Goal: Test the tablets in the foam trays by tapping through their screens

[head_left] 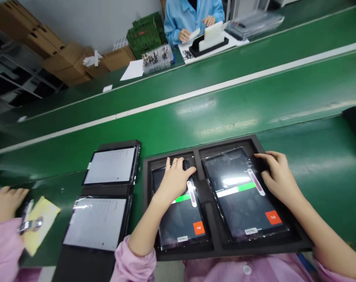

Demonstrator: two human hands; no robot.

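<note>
Two tablets in clear film lie side by side in a black foam tray (197,172). My left hand (174,178) rests over the upper end of the left tablet (180,223), its fingers spread and hiding part of the screen. At the upper right corner of the right tablet (239,207) is my right hand (277,176), thumb and forefinger apart beside the tray's rim. I cannot tell whether it touches the tablet. Both screens show a green-and-white bar, a slanted slider shape and an orange square at the lower right.
Left of the tray, two tablets with white screens (95,221) lie on black foam (84,262). Farther left are a yellow paper (41,223) and another person's hand (7,201). Across the green bench (166,129), a person in blue (180,17) handles white pieces near a black holder (210,47).
</note>
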